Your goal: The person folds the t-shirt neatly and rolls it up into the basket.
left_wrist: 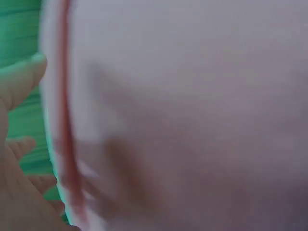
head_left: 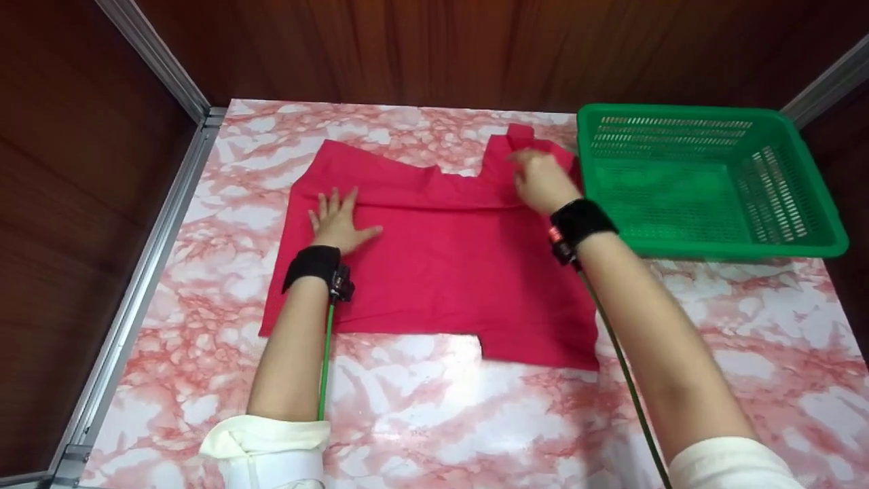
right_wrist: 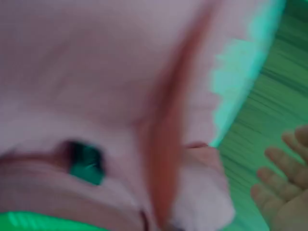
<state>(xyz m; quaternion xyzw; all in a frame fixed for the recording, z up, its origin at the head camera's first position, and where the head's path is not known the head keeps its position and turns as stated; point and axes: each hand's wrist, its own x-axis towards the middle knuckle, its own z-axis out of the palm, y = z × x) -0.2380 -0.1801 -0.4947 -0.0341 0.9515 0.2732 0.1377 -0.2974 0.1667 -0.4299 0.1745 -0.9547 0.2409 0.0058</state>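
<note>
A red garment (head_left: 421,265), shaped like a shirt, lies spread on the table with a fold line across its upper part. My left hand (head_left: 337,224) rests on its left side with the fingers spread. Over the upper right part, near a narrow raised flap (head_left: 521,132), is my right hand (head_left: 543,180), slightly blurred. In the right wrist view the fingers (right_wrist: 284,168) look loosely extended, with nothing held. Pale and blurred, the cloth (left_wrist: 192,110) fills most of the left wrist view, the left hand (left_wrist: 19,178) at its edge.
A green plastic basket (head_left: 713,248) with slotted walls stands at the right, close beside the garment's upper right edge. The marbled red and white table (head_left: 407,401) is bounded by dark wood panels (head_left: 380,54) and a metal rail (head_left: 146,272) on the left.
</note>
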